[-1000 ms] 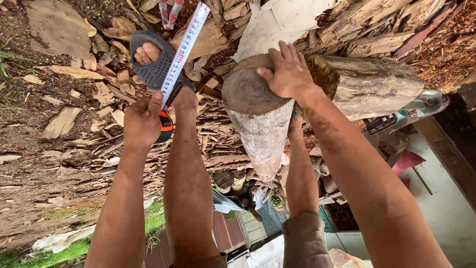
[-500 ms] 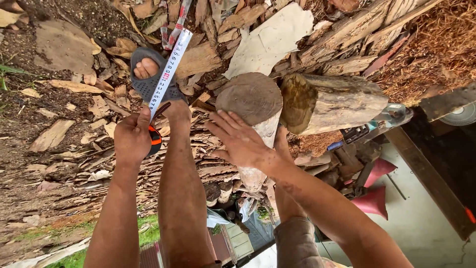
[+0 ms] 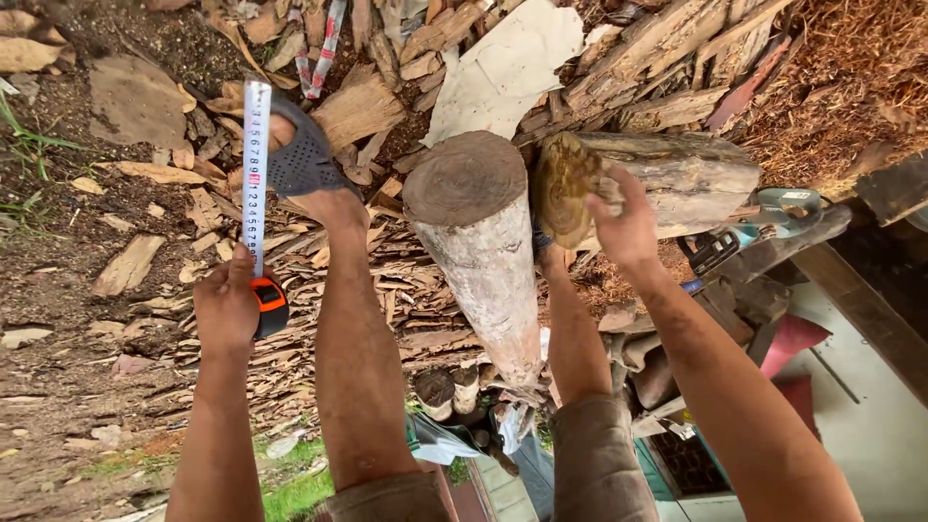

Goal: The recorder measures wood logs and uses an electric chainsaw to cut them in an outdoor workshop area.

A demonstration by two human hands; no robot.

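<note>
Bark chips and split wood scraps (image 3: 406,290) cover the ground under the person's legs. The left hand (image 3: 227,307) is closed around an orange-and-black tape measure case (image 3: 270,307), with the white steel blade (image 3: 255,164) pulled out straight ahead, past a foot in a grey perforated clog (image 3: 302,155). The right hand (image 3: 628,224) is curled loosely over the yellowish cut end of a short, rough-barked log (image 3: 667,179) lying across the pile. Between the legs stands a pale, peeled round log (image 3: 483,251), its dark sawn face turned up towards the camera; it sits just beside the barked log, and neither hand touches it. A teal chainsaw (image 3: 764,227) rests near the right forearm.

To my eye, a clean reading needs the blade flat and unbent along whatever is measured, with the hook set firmly on one end. Here the blade floats free over the chips, well apart from both logs.
</note>
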